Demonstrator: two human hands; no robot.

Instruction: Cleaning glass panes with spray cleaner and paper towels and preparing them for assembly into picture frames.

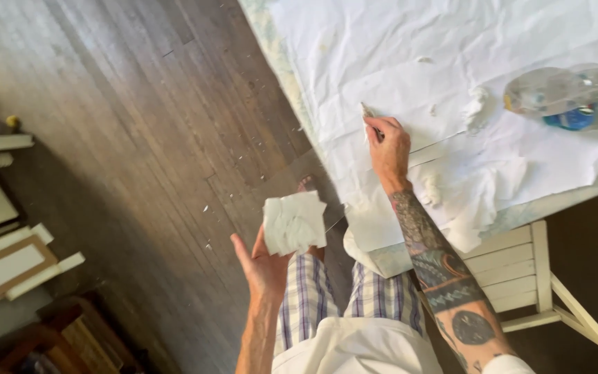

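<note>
My left hand (266, 263) is raised palm up over the floor and holds a folded white paper towel (293, 223). My right hand (387, 147) rests on the white paper sheet (396, 62) covering the table and pinches a small thin blade-like tool (368, 115), its tip against the paper. A clear pane of glass (306, 181) lies under that hand and juts past the table's edge toward the floor. Crumpled white paper bits (476, 105) lie on the sheet to the right of my hand.
A clear spray bottle (567, 95) with blue liquid lies on the table at the right. A white wooden chair (524, 277) stands beside my right arm. Picture frames (10, 263) are stacked on the dark wood floor (140, 125) at the left, with small scraps scattered about.
</note>
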